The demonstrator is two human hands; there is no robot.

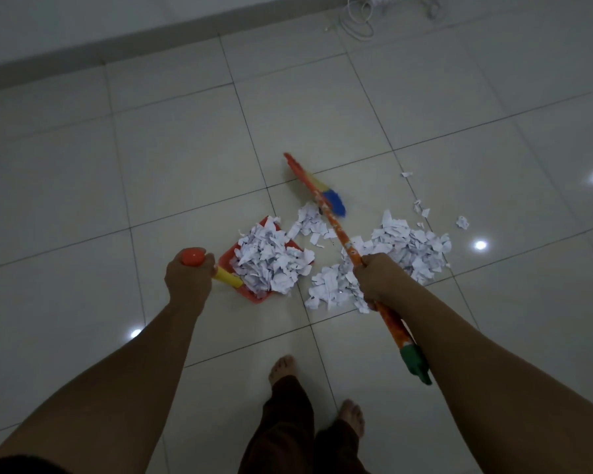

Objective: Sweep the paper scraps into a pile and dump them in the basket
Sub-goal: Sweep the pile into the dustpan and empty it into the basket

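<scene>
A red dustpan (227, 256) lies on the tiled floor, heaped with white paper scraps (271, 261). My left hand (188, 278) grips the orange top of its yellow handle (226, 277). My right hand (379, 278) grips the orange broom stick (339, 234); the broom head (317, 188), with blue and yellow bristles, is lifted beyond the dustpan. A loose pile of scraps (404, 248) lies on the floor to the right of the dustpan, and more spread under my right hand. A few stray scraps (462, 222) lie farther right. No basket is in view.
White cables (358, 20) lie by the wall at the top. A grey skirting board (100, 53) runs along the far wall. My bare feet (281, 367) stand just behind the scraps.
</scene>
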